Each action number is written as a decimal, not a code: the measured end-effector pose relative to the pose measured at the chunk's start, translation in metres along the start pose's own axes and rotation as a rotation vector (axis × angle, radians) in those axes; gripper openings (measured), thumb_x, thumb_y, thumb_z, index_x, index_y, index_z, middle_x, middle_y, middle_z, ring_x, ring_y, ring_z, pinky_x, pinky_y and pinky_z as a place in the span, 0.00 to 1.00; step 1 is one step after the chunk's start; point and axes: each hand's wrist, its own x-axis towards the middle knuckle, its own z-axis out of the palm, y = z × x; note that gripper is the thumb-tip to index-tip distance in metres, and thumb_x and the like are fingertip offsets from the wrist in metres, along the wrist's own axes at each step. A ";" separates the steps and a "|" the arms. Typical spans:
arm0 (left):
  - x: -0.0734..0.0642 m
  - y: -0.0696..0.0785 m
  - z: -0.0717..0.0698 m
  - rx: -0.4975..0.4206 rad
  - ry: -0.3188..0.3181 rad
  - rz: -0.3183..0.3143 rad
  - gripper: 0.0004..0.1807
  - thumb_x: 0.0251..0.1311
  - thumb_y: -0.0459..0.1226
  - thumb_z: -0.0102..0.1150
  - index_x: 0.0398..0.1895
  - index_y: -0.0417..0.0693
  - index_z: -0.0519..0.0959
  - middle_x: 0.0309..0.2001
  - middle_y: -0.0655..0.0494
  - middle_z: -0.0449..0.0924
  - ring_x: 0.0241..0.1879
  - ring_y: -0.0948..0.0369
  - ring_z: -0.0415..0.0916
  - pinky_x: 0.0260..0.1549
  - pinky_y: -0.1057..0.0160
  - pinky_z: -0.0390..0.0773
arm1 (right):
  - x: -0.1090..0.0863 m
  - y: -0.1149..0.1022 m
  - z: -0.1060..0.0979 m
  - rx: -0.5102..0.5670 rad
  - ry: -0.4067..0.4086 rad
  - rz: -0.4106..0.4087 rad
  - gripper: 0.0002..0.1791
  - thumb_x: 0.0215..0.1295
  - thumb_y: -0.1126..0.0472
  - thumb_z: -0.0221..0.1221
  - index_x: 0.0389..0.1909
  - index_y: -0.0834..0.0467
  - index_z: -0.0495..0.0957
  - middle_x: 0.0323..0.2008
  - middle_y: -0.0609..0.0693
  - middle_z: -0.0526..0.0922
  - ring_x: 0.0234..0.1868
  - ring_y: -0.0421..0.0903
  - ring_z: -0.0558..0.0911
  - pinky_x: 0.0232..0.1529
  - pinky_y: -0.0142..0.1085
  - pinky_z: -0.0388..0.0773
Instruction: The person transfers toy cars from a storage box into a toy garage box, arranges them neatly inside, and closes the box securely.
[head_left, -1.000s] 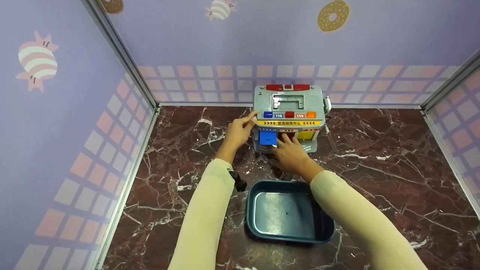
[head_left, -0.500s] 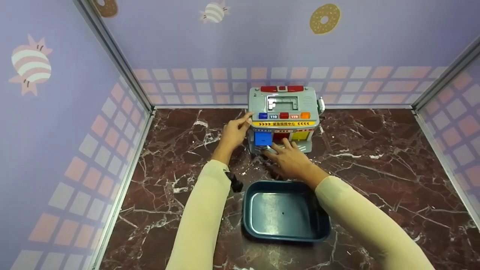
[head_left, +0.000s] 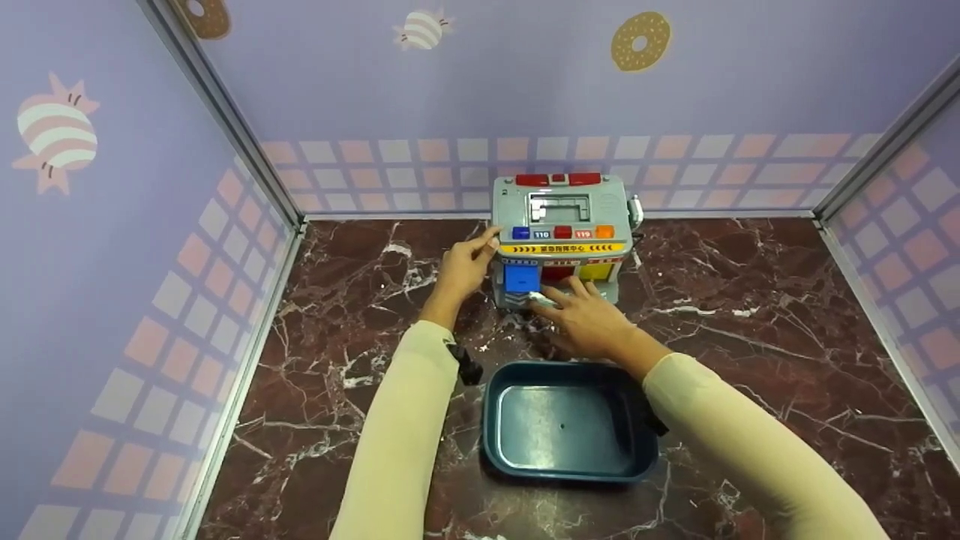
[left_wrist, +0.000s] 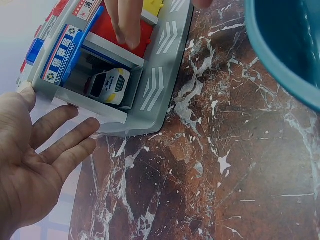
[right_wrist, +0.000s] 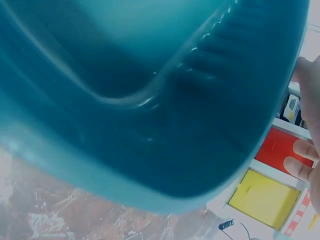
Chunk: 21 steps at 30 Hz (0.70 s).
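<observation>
A grey toy emergency station point(head_left: 559, 206) stands by the back wall. Its blue door point(head_left: 521, 279) is tilted up; the red door point(left_wrist: 135, 37) and yellow door point(right_wrist: 265, 199) are down. Inside the blue-door bay sits a white toy police car point(left_wrist: 111, 86), nose outward. My left hand point(head_left: 463, 271) holds the station's left roof corner by thumb and index finger, its other fingers loosely extended beside the wall. In front of the red door is my right hand point(head_left: 589, 319), fingers extended and apart; whether the fingertips touch the door I cannot tell.
A dark teal plastic basin point(head_left: 491, 442) stands on the marbled surface, just below my right forearm. A white handle-like piece point(head_left: 635, 212) juts from the station's right side. Purple patterned walls point(head_left: 360, 90) enclose the back and both sides.
My right hand has drawn back slightly from the red door, its fingers lower and farther out. The left hand keeps its place on the station. The head view has shifted a little.
</observation>
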 end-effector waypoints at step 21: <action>-0.002 0.001 -0.001 0.016 0.001 0.011 0.22 0.84 0.55 0.54 0.76 0.73 0.80 0.70 0.49 0.85 0.70 0.45 0.82 0.74 0.41 0.76 | 0.003 0.013 -0.019 -0.087 0.225 -0.049 0.21 0.75 0.48 0.69 0.62 0.55 0.84 0.58 0.57 0.84 0.57 0.61 0.79 0.56 0.57 0.83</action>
